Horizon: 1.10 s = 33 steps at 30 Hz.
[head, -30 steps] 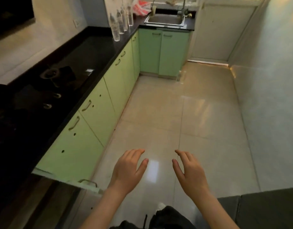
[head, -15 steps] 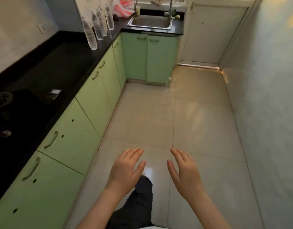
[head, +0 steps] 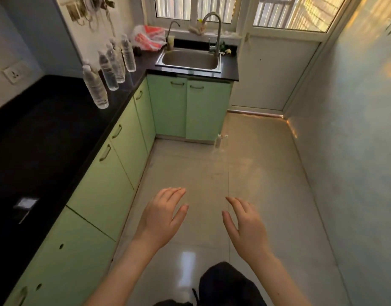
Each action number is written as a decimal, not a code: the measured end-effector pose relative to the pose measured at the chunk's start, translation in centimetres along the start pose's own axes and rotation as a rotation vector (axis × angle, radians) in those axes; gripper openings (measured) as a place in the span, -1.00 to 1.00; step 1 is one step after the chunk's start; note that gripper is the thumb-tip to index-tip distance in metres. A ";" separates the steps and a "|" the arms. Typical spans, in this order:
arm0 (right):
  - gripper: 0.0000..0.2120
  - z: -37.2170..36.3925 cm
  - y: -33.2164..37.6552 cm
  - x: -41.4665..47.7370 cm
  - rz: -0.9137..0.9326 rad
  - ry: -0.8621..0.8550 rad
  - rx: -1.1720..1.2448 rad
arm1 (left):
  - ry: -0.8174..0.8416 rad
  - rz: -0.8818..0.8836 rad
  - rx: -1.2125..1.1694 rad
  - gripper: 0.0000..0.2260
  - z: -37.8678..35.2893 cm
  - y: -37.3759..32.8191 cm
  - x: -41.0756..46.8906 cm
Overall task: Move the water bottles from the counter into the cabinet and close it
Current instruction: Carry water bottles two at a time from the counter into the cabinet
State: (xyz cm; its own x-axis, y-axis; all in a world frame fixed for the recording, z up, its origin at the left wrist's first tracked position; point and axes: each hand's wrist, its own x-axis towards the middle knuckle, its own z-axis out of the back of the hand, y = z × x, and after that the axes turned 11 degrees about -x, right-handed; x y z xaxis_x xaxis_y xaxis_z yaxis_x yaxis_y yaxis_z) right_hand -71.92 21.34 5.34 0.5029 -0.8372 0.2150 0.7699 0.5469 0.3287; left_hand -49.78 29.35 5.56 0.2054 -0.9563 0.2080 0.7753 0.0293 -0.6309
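**Left hand** (head: pixel 161 217): hovering palm-down over the floor (head: pixel 245 173), low in the head view. Its fingers (head: pixel 174 192) are spreading loosely and gripping nothing.

**Right hand** (head: pixel 245 228): hovering just beside the left at about the same height. It is likewise slack and spread, carrying nothing.

**Cabinet doors** (head: pixel 106 186): green, running along the left under the counter (head: pixel 46 140), all sitting closed. Nothing is showing which one is meant to take the bottles.

**Water bottles** (head: pixel 108 72): four clear ones, standing upright in a row near the counter's front edge. The row is trailing off toward the far corner, short of the sink (head: pixel 189 59).

**Relation governing the next move:**
- The row is lying ahead of and to the left of both hands, well apart from them.
- The bottles' long axes are pointing up.
- The left hand is sitting on the counter side and so nearer.
- The nearest bottle (head: pixel 95 87) is heading the row.

**Judgement:** the bottles are probably calling for steps forward first. After that, a leftward reach should be wrapping the body of a bottle from the side.
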 end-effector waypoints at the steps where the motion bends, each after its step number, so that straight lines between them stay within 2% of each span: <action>1: -0.55 -0.7 -0.2 1.7 0.004 0.017 0.004 | -0.003 0.025 -0.010 -0.55 -0.2 0.8 1.3; 9: -0.53 -6.5 -2.9 19.7 0.107 0.115 0.041 | -0.024 0.224 -0.022 -0.50 -2.5 6.8 14.1; 18: -0.53 -7.7 -1.9 44.1 0.358 0.153 0.088 | -0.185 0.353 0.046 -0.45 2.8 10.7 33.2; 23: -0.53 -11.1 0.0 52.0 0.439 0.200 0.119 | -0.226 0.472 0.048 -0.43 3.6 14.9 37.5; 28: -0.52 -15.9 2.9 58.0 0.503 0.272 0.113 | -0.231 0.559 0.035 -0.33 3.9 20.8 40.3; 33: -0.57 -20.2 7.9 65.8 0.574 0.292 0.112 | -0.292 0.592 0.022 -0.46 7.1 27.6 44.9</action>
State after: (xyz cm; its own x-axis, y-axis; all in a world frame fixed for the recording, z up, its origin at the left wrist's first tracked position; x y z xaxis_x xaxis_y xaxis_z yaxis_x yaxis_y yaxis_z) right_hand -24.77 -29.40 3.50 0.9201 -0.3689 0.1315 0.3095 0.8907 0.3329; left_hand -14.92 -10.73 2.74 0.7516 -0.6591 0.0269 0.4934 0.5346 -0.6862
